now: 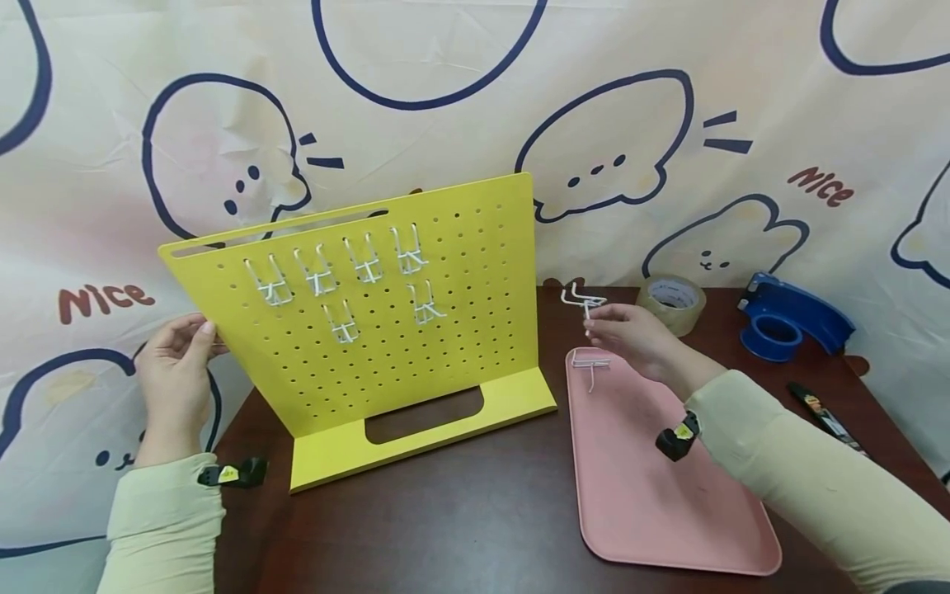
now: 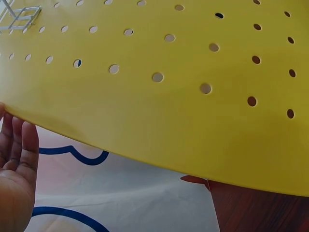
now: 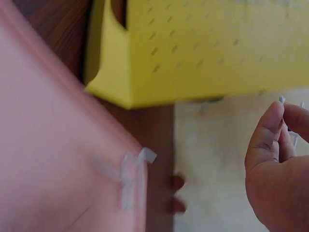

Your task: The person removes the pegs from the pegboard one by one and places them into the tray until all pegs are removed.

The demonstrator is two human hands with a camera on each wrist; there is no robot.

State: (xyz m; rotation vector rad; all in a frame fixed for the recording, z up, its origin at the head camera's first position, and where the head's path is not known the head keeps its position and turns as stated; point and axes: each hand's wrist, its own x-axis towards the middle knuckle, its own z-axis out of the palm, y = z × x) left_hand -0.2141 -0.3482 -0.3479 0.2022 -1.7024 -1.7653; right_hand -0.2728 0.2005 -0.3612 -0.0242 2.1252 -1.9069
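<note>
A yellow pegboard [image 1: 386,363] stands on the table, with several white wire hooks hung in its upper rows. My left hand [image 1: 176,371] grips the board's left edge, thumb on the front side and fingers behind; the left wrist view also shows those fingers [image 2: 28,150] at the edge. To the right of the board, my right hand [image 1: 638,338] pinches a white pegboard hook [image 1: 582,297] between thumb and fingertips, above the far end of a pink tray [image 1: 668,495]. Another white hook [image 1: 591,364] lies in the tray's far left corner. In the right wrist view, fingers mostly hide the held hook.
Behind the tray stand a roll of clear tape [image 1: 671,304] and a blue tape dispenser [image 1: 797,313]. A dark pen-like object [image 1: 827,417] lies to the right of the tray. A patterned cloth [image 1: 460,140] hangs behind the brown table [image 1: 445,528].
</note>
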